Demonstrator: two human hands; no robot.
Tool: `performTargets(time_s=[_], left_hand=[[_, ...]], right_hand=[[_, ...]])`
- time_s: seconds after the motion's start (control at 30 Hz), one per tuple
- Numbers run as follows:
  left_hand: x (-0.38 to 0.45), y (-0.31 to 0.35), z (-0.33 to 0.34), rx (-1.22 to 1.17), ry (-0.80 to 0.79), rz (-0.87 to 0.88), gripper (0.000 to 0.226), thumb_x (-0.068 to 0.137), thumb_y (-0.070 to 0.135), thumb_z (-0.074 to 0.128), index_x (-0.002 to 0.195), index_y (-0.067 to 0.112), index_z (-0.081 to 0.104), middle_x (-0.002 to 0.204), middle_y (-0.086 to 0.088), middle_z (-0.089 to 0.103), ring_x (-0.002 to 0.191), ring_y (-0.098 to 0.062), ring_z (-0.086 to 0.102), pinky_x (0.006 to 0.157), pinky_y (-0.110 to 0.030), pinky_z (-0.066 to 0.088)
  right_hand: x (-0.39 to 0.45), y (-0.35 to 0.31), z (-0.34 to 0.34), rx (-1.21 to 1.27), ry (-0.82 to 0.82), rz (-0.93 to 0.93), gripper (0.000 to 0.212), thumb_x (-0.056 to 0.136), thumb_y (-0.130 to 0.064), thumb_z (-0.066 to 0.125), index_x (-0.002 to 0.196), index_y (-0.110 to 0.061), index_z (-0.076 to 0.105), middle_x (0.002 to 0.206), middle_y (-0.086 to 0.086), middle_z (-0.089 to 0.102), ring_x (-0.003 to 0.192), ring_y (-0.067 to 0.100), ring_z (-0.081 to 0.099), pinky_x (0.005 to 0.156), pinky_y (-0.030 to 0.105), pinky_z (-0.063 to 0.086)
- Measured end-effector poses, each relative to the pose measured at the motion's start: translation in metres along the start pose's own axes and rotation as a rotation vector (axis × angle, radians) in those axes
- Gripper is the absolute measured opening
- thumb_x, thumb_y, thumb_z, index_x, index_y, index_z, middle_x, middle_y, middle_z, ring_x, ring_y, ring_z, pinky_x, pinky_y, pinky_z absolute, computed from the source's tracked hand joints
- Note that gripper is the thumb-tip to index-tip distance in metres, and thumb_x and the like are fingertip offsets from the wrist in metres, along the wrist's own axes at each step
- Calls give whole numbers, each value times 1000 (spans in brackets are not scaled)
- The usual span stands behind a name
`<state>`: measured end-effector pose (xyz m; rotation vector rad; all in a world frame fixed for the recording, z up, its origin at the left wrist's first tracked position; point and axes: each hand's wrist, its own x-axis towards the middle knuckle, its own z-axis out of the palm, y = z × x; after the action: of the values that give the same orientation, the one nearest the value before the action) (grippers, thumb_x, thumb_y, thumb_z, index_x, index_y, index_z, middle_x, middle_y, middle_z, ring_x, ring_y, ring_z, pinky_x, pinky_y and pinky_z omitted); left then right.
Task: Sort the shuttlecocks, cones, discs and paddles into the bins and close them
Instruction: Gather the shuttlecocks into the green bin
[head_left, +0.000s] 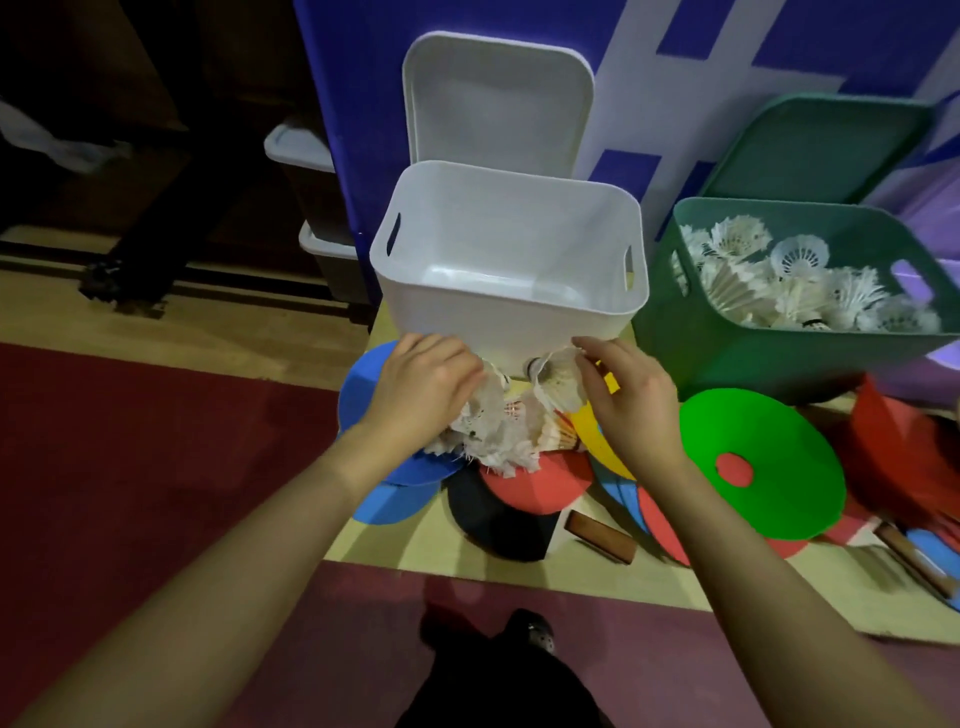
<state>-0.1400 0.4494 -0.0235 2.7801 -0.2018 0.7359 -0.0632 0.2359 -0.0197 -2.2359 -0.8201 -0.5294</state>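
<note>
From my seat I see, far left, a stack of grey tubs (311, 171) tucked half behind a blue and white banner (675, 78). Next comes a blue disc (363, 384) on the pale floor strip, partly under my left hand (423, 382), whose fingers curl down into a heap of white shuttlecocks (493, 431); I read it as grasping some of them, though the fingertips are hidden in the feathers. Just behind the heap stands the white bin (509, 306), open, nothing visible inside, with its white lid (498, 104) propped upright against the banner. Below the heap lie a red paddle (540, 486) and a dark one (493, 519) overlapping, with a brown handle (602, 538) beside them. My right hand (636, 395) pinches one shuttlecock (558, 379) by its feathers, lifted just clear of the heap, cork toward the white bin. Under that wrist sits a yellow disc (597, 431), and to its right a green cone (763, 462) rests tilted on more red and blue pieces. Further right the green bin (737, 358) holds many shuttlecocks, its green lid (815, 150) leaning behind it. At the edge are red cones (893, 441), blurred.
</note>
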Motion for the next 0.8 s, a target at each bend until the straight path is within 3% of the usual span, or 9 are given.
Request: performTargets(time_s=[0.2, 0.33, 0.43, 0.63, 0.8], left_hand=[[73, 43, -11, -86, 173, 78, 20, 88, 24, 55, 79, 12, 68, 77, -1, 65, 71, -23, 61, 70, -33, 37], [127, 79, -4, -93, 223, 159, 16, 87, 22, 58, 81, 12, 68, 80, -3, 65, 75, -25, 60, 69, -34, 37], [170, 110, 15, -117, 221, 209, 16, 88, 23, 58, 84, 12, 69, 82, -4, 65, 77, -23, 60, 70, -33, 40], [255, 174, 67, -156, 202, 219, 17, 87, 23, 60, 89, 11, 71, 85, -4, 68, 77, -21, 62, 71, -29, 44], [315, 217, 123, -217, 180, 198, 22, 88, 24, 54, 88, 10, 71, 80, -3, 66, 68, -19, 62, 57, -34, 51]], right_hand=[[25, 21, -57, 31, 143, 18, 22, 89, -16, 55, 106, -9, 68, 84, 6, 62, 73, 26, 61, 64, 43, 51], [45, 45, -97, 38, 240, 36, 21, 90, -13, 56, 106, -7, 68, 87, 3, 59, 75, 19, 59, 68, 36, 48], [61, 83, -125, 15, 293, 44, 20, 89, -8, 57, 106, -6, 68, 88, 4, 58, 74, 17, 57, 68, 30, 46], [89, 172, -175, -43, 319, 58, 21, 90, -12, 55, 107, -8, 67, 89, 7, 61, 75, 17, 57, 68, 32, 46], [111, 256, -202, -76, 293, 107, 29, 90, -22, 47, 110, -11, 65, 90, 5, 60, 78, 29, 61, 65, 42, 50]])
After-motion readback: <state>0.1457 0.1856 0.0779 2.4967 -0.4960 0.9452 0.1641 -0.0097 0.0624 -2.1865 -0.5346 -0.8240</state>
